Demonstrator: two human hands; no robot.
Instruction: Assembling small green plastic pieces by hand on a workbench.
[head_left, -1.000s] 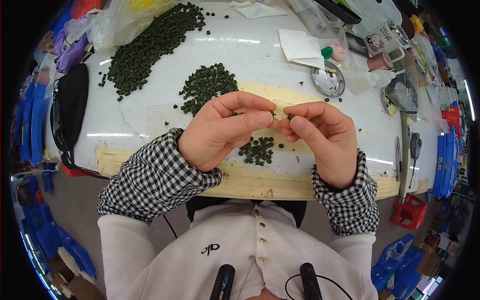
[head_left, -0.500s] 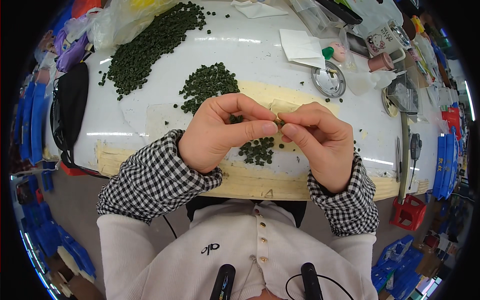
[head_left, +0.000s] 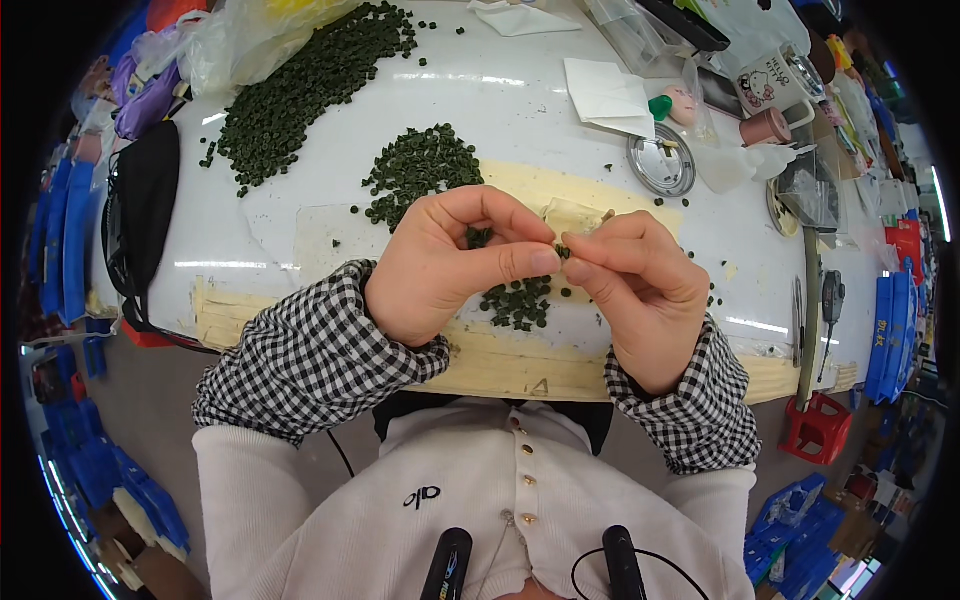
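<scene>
My left hand (head_left: pixel 440 265) and right hand (head_left: pixel 640 280) meet fingertip to fingertip, both grips pinched shut on one small dark green piece (head_left: pixel 563 251), above the little pile (head_left: pixel 515 303) at 6 o'clock on the surface (head_left: pixel 300 215).

I'm seeing dark green pellets (head_left: pixel 420 175) lying on the white table (head_left: pixel 520 110); below it, black-and-white checked cuffs (head_left: pixel 310 360) are showing over a cream top (head_left: pixel 480 500).

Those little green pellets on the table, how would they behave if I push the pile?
The pellets look small, rounded and loose, so they would probably scatter and roll; strays already dot the table. Both hands pinch a single one, suggesting they are light.
</scene>
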